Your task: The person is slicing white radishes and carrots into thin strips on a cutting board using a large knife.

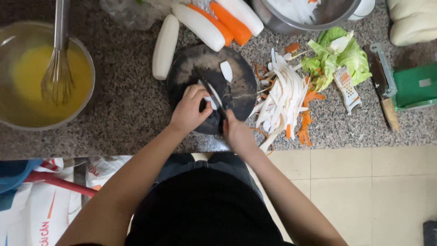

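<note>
Item: round dark cutting board [193,68], set on a speckled granite tabletop [127,105] at the near edge.

Left hand [189,111] — fingers curled down onto a small white radish piece [209,99] on the near part of the board, pinning it in place. Right hand [236,132] — fingers clenched around the handle of a knife [213,93], blade angled up and left across the board, lying against the held piece. One cut white slice [226,70] lies loose on the far side of the board.

Far of the board: a whole peeled white radish [165,45] at the left, just beside the rim; two more white radishes [199,26] and peeled carrots [230,23] leaning together.

Right of the board: a heap of white and orange peelings [284,98], then green cabbage leaves [341,57], a small white grater [347,86], a cleaver [381,84] and a green box [416,85].

Far left: metal bowl [88,64] of yellow beaten egg with a wire whisk [58,73] standing in it. Far centre: a steel bowl [277,23] holding white slices.
</note>
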